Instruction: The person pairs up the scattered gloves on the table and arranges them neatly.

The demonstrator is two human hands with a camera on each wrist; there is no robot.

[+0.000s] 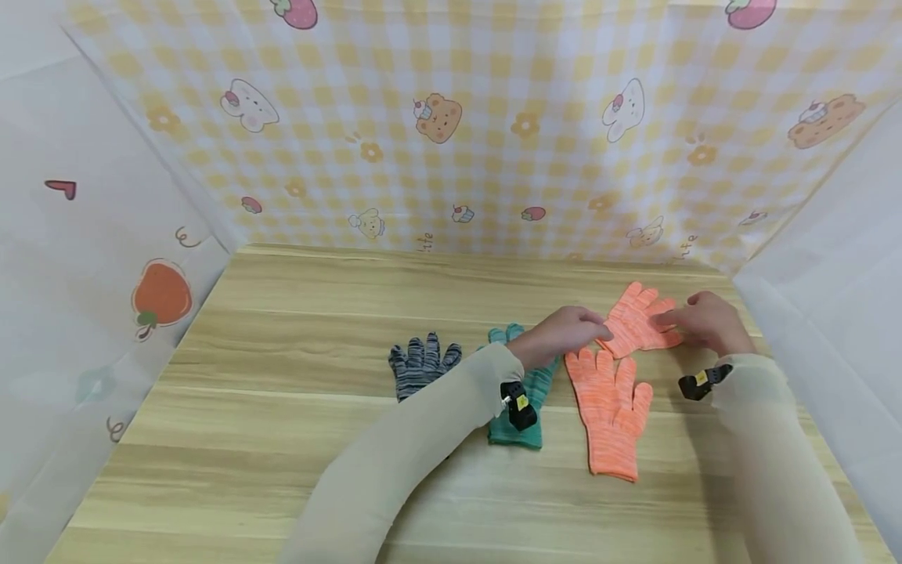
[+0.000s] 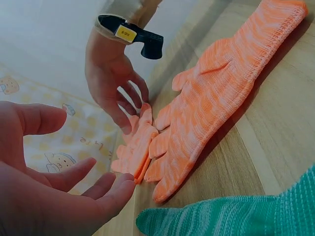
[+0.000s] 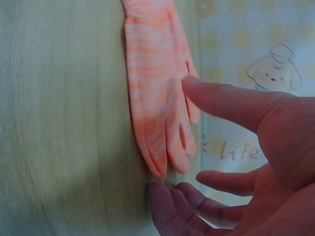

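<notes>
Two orange knit gloves lie on the right part of the table. The far orange glove is between the hands, its fingers spread. Beside its lower left end is the left hand, fingers apart and loosely bent in the left wrist view, holding nothing. The right hand is at the glove's right side. In the right wrist view its thumb extends over the glove's finger area and the other fingers stay apart; contact is hard to tell. Nearer lies the second orange glove, flat, fingers pointing away.
A green glove lies partly under the left forearm. Left of it is a black-and-grey glove, its lower part hidden by the sleeve. The wooden table meets a yellow checked cloth at the back.
</notes>
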